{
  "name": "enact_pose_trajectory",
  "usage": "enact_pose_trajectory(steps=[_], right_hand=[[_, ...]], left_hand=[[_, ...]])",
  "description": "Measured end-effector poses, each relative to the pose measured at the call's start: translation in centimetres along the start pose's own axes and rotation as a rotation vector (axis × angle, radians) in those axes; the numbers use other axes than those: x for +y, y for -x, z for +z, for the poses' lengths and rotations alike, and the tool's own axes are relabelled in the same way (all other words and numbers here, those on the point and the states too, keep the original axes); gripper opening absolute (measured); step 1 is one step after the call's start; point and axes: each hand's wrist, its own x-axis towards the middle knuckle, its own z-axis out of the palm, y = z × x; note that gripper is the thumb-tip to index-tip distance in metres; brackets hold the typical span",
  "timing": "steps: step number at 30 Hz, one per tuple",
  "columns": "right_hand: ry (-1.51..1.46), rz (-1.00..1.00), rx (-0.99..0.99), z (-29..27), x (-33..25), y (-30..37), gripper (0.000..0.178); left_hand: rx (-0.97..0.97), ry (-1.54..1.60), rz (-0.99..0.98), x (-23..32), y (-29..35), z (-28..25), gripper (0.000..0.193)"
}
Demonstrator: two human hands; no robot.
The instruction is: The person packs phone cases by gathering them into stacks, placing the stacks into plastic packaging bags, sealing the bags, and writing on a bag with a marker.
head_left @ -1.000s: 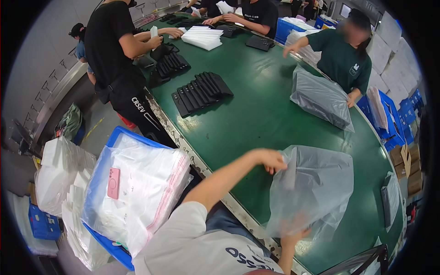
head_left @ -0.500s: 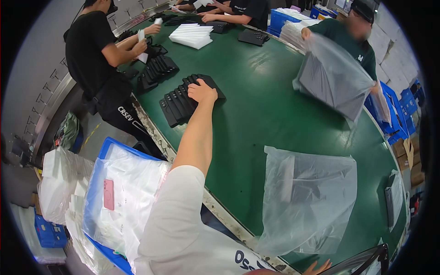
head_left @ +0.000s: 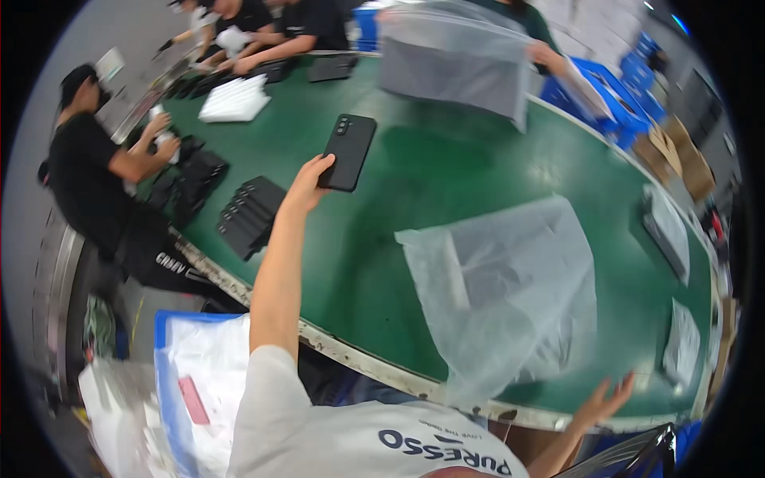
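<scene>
My left hand (head_left: 309, 182) grips the lower end of a black phone (head_left: 351, 155), held over the green table (head_left: 358, 263). Its back faces up, with round camera lenses near one corner; whether it wears a case I cannot tell. Beside my left forearm lies a fanned row of similar black phones (head_left: 251, 217). My right hand (head_left: 606, 402), its fingers apart, hovers near the front table edge with nothing in it. Between my hands, a translucent plastic bag (head_left: 510, 295) lies on the table with a flat, pale-edged shape showing through.
A blue tray (head_left: 166, 382) with white sheets and a pink phone (head_left: 193, 400) stands at lower left. White foam pieces (head_left: 234, 99) lie farther back. Across the table a person's hand (head_left: 546, 56) holds a large bag (head_left: 454, 68). Wrapped packages (head_left: 668, 231) lie at right. Co-workers stand left and behind.
My left hand has lifted a black phone off the fanned row. My right hand has come further into view. The view has shifted, and the co-worker's bag has moved.
</scene>
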Motion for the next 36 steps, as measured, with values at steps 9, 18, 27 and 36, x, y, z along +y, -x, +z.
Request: enact_pose_trajectory(steps=[9,18,27,36], right_hand=[[-0.381,-1.001,-0.323,2.6,-16.1,1.3,0.041],[-0.674,0.446,-0.315,-5.3,-6.2,4.1,0.026],[-0.993,1.071,-0.623,-2.3,-8.1,7.9,0.082],[-0.333,-0.322,-0.765,12.7,-20.1,9.4,0.049]], left_hand=[[-1.109,-0.232,-0.588,-4.2,19.7,19.4,0.051],[-0.493,-1.031,0.865,-7.9,34.2,23.3,0.070],[-0.331,-0.844,0.820,-13.0,32.7,24.7,0.010],[-0.397,-0.763,0.930,-12.4,33.0,24.1,0.010]])
